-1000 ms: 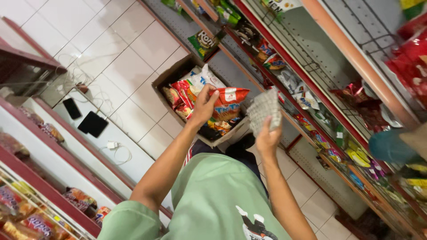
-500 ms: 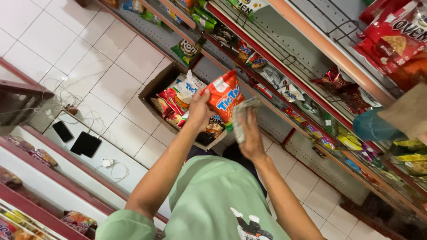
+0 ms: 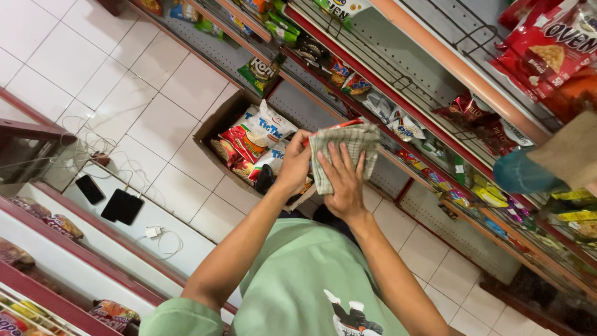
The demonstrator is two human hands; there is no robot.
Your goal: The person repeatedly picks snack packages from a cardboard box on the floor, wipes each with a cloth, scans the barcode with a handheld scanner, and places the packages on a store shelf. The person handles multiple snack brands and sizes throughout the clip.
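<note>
My left hand (image 3: 295, 163) grips a red snack packet (image 3: 336, 126), of which only the top edge shows. My right hand (image 3: 344, 182) lies with fingers spread on a green-and-white checked cloth (image 3: 348, 146), holding it against the packet's front. Both hands are together in front of my green shirt (image 3: 298, 280), above an open cardboard box (image 3: 214, 127) on the tiled floor. The box holds several snack packets (image 3: 261, 130), red, white and yellow.
Red-edged wire shelves (image 3: 398, 81) with snack bags run diagonally across the top and right. Two dark phones (image 3: 122, 206) and a white charger (image 3: 153, 232) with cables lie on a white ledge at left. Another person's teal sleeve (image 3: 521, 174) shows at right.
The red packet was lifted out of the box by my left hand. My right hand brought the checked cloth onto it, and the cloth now covers most of the packet.
</note>
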